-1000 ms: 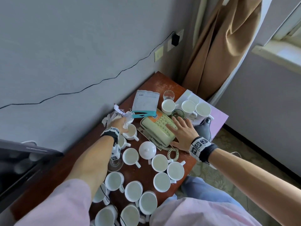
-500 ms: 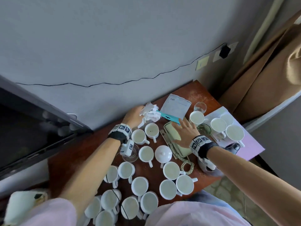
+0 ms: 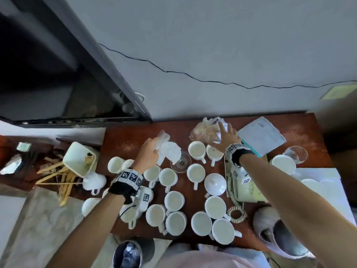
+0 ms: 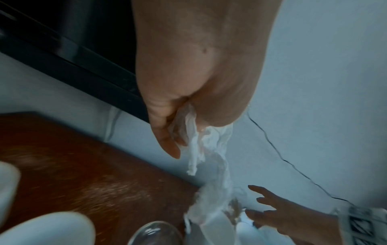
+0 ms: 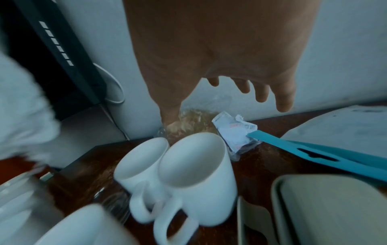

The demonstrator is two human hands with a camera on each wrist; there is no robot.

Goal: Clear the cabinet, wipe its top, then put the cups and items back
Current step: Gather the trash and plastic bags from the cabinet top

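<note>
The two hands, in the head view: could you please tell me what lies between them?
Between the left hand, which grips a crumpled tissue, and the right hand stand two white cups side by side; the head view shows this.

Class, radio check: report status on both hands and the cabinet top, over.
Left hand grips crumpled tissue. Right hand open, reaching over clear bag by the wall. Cabinet top uncleared: cups, telephone in the way.
</note>
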